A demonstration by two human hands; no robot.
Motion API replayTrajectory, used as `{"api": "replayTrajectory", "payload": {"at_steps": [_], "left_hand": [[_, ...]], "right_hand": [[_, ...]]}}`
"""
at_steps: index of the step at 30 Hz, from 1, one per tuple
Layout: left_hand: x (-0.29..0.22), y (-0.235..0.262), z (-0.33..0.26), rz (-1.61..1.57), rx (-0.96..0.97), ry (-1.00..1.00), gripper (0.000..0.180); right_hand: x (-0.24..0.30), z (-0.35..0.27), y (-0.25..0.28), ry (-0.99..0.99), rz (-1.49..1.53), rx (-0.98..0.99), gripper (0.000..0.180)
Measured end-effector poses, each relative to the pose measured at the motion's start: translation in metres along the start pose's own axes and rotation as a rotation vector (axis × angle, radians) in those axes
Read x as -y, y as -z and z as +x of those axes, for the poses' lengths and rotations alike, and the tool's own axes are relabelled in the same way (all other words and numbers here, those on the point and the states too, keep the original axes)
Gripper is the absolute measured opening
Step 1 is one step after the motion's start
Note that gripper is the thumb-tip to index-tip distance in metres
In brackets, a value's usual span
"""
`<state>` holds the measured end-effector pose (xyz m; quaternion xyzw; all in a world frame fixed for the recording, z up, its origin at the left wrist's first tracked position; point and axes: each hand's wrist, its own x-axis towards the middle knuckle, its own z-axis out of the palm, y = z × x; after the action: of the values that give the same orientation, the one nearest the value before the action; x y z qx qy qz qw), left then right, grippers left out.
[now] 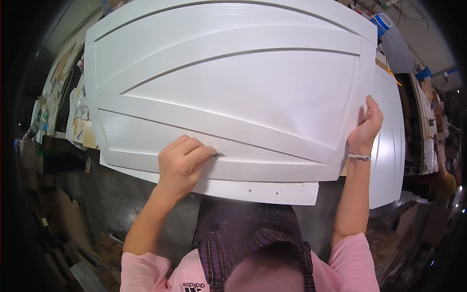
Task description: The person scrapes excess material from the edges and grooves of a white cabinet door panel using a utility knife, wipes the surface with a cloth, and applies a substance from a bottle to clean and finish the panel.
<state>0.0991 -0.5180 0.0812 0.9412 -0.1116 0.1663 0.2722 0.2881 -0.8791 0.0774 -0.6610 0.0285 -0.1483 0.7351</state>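
A large white panel point(301, 92) with raised slanting and curved bars, like a cabinet door, lies face up in front of me. My left hand point(182, 163) rests at its near rail with the fingers curled and pressed together. The forefinger reaches to the inner edge of that rail, where a small dark patch shows at the tip. Whatever those fingers hold, if anything, is hidden. At the panel's right side, my right hand point(367, 127) wraps round the edge. A second white board point(262, 191) with small holes sticks out beneath the near edge.
Another white panel point(389, 141) lies on the right, partly under the first. Cluttered benches stand at the left point(61, 73) and right point(425, 126). A blue container point(381, 23) is at the far right. Board offcuts point(104, 246) lie on the floor, and co-workers partly show at both sides.
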Motion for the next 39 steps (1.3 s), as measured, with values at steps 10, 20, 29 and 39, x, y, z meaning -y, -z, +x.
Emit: {"api": "replayTrajectory", "payload": {"at_steps": [10, 20, 29, 39], "left_hand": [[0.016, -0.002, 0.008, -0.077, 0.032, -0.119, 0.017], [0.025, -0.001, 0.01, -0.19, 0.137, -0.117, 0.013], [0.016, -0.001, 0.01, -0.111, 0.064, -0.154, 0.017], [0.022, -0.001, 0.008, -0.168, 0.123, -0.149, 0.015]], "right_hand": [[-0.009, 0.007, -0.001, -0.024, 0.005, -0.018, 0.034], [-0.007, 0.004, -0.006, -0.093, 0.016, -0.019, 0.035], [-0.003, 0.002, -0.01, -0.069, 0.07, -0.076, 0.023], [0.001, -0.002, -0.013, -0.068, 0.108, -0.059, 0.023]]}}
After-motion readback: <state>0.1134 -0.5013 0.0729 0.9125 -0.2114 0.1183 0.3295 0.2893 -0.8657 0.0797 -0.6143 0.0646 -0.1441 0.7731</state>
